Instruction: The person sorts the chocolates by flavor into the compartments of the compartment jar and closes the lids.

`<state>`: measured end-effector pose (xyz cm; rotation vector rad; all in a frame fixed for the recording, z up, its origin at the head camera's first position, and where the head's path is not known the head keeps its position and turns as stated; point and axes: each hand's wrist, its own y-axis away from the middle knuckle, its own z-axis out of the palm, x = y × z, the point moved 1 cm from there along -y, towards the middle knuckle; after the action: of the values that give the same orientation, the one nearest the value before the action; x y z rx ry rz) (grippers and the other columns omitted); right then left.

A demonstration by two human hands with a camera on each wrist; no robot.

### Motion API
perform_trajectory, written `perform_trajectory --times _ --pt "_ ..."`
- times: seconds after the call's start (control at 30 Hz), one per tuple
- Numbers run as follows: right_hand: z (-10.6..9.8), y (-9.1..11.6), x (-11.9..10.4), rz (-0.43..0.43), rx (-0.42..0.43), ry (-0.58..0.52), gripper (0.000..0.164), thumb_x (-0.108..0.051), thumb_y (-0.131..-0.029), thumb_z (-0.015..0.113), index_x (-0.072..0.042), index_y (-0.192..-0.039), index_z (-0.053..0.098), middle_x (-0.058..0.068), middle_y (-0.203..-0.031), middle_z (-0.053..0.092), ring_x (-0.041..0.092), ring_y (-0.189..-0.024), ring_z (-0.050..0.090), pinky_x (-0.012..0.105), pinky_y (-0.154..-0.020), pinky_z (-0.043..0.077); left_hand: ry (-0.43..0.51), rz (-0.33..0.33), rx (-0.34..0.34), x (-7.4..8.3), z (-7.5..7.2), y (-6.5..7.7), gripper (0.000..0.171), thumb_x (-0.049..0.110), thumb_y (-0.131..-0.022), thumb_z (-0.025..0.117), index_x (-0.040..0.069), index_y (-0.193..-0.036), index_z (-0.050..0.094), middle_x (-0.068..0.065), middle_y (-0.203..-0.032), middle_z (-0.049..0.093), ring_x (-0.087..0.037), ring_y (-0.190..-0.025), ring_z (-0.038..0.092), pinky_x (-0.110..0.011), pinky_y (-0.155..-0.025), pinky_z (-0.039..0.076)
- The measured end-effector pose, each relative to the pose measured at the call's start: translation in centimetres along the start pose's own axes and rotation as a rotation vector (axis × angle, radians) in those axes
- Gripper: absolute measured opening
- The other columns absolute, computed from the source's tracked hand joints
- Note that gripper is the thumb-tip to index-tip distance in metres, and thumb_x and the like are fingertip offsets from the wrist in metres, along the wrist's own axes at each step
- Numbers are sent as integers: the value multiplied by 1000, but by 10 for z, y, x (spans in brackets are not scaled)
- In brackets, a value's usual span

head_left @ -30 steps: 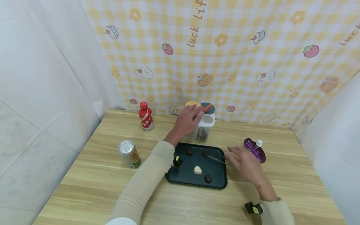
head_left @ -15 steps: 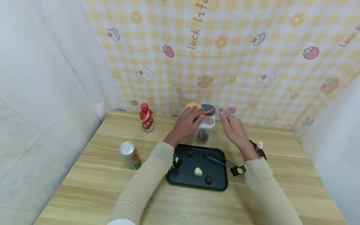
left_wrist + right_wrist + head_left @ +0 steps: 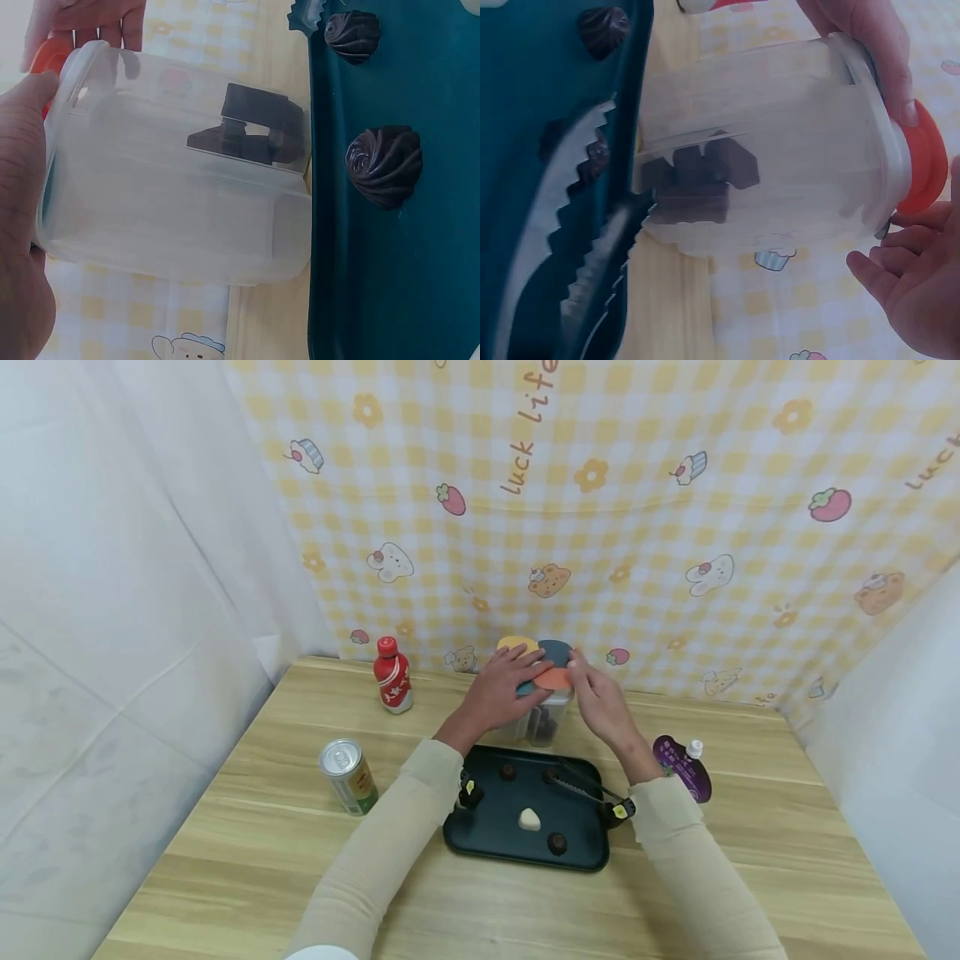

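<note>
Beneath the left hand, fingers outstretched, and beside the loose-fingered right hand stands the clear container.

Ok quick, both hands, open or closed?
Left hand: open, resting on clear, boxy plastic container.
Right hand: open beside rounded orange plastic flap; contact unclear.

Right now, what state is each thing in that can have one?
Container: upright, dark pieces inside
Orange lid: over its opening; can't tell if fully shut
Tongs: spread open
Tray: right way up, partly loaded
Red bottle: upright, capped
Can: upright, looks unopened
Purple pouch: lying down, capped
</note>
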<state>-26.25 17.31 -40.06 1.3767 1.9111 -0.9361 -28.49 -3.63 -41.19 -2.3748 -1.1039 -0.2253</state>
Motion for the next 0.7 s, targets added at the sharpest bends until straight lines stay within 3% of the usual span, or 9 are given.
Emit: perform_trajectory --times 0.17,0.43,0.7 --pt "2 2 4 -14 7 12 62 -46 -111 41 -6 -158 39 12 -164 31 28 -148 34 51 -116 34 -11 -1 -22 1 -1 0 57 46 -102 62 20 -152 54 -1 -160 43 -26 -152 29 -47 -125 9" --pt "2 6 7 -3 1 -3 59 -43 -112 43 -11 -160 37 10 -163 33 35 -139 47 54 -109 42 -36 -12 -43 0 1 -1 65 55 -98 65 23 -153 52 1 -161 41 -25 -153 27 -47 -125 9" --pt "5 5 8 23 -23 -73 62 -44 -111 46 -12 -162 32 14 -160 38 32 -140 46 52 -111 41 -13 -17 -50 0 0 0 64 56 -100 60 23 -154 51 1 -162 39 -24 -154 24 -43 -125 5"
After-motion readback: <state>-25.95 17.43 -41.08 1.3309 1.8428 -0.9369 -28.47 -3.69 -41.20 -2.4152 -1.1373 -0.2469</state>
